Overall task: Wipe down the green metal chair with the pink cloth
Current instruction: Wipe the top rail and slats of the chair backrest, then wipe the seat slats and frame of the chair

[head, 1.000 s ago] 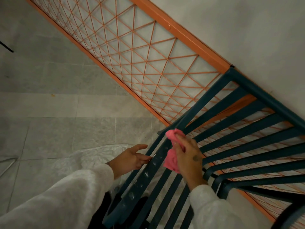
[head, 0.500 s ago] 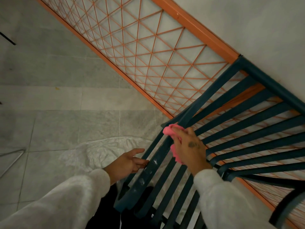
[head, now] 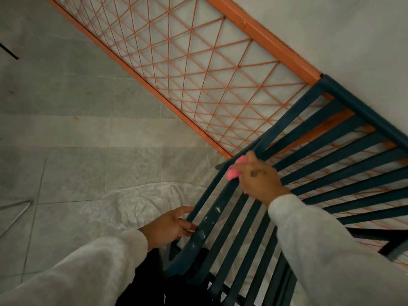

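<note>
The dark green metal chair (head: 331, 155) fills the lower right, its long slats fanning out from the front edge to the top rail. My right hand (head: 260, 180) presses the bunched pink cloth (head: 235, 170) onto the leftmost slats where seat bends into back. Only a small pink lump shows past the fingers. My left hand (head: 170, 225) rests lower down with its fingers around the chair's outer left slat. White smears mark the wide slat beside it.
An orange frame with a crossed orange string lattice (head: 198, 69) leans along the white wall behind the chair. A crumpled clear plastic sheet (head: 136, 199) lies on the grey tiled floor. A thin metal leg (head: 15, 215) pokes in at the left edge.
My right hand has slid the pink cloth up the slat, away from me. The left hand stays on the outer slat, and the view has shifted closer.
</note>
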`<state>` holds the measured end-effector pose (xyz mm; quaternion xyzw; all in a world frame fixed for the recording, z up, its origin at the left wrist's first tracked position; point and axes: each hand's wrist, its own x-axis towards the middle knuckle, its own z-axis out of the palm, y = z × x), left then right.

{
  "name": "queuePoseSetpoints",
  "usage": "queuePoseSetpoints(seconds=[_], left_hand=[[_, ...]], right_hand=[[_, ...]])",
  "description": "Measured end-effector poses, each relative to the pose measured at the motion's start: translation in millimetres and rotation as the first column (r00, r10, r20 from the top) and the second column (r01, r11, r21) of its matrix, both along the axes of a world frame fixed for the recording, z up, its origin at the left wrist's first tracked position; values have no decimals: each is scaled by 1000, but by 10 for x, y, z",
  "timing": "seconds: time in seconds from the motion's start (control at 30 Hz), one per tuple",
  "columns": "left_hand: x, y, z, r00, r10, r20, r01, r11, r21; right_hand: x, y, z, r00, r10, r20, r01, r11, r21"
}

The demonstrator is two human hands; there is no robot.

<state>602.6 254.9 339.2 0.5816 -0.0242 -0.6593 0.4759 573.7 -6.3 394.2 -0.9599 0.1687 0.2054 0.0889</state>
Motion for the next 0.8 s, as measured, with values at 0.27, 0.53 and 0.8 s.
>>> queuePoseSetpoints(seconds=[0.27, 0.53, 0.8], left_hand=[[-117, 94, -43, 997, -55, 53, 52, 997, 54], [-350, 232, 43, 918, -183, 352, 185, 982, 28], [-940, 395, -30, 805, -44, 592, 40, 999, 20]], right_hand=[[-666, 726, -327, 985, -75, 155, 36, 970, 242], [-942, 428, -288, 968, -150, 202, 28, 863, 505], [-947, 546, -539, 873, -383, 301, 171, 819, 547]])
